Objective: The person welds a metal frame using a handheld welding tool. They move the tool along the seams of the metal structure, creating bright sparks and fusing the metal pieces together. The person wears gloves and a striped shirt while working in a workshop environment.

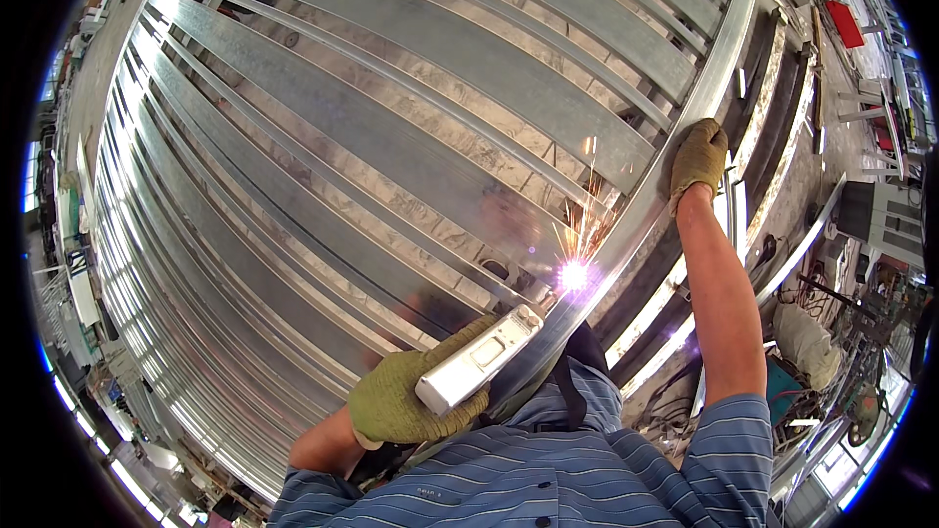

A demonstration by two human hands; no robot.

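Note:
My left hand (396, 393), in a green work glove, grips a white handheld welding torch (479, 359). Its tip points at a bright weld spot (573, 276) that throws sparks where a wide galvanised steel slat (411, 152) meets a long steel edge rail (685, 122). My right hand (697, 156), also gloved, rests on that rail farther along, fingers curled over its edge.
A large frame of several parallel steel slats (245, 235) fills the view over a stone-tiled floor. More steel profiles (773, 117) lie stacked beyond the rail. Workshop clutter, a red box (844, 22) and cables (831, 332) sit at right.

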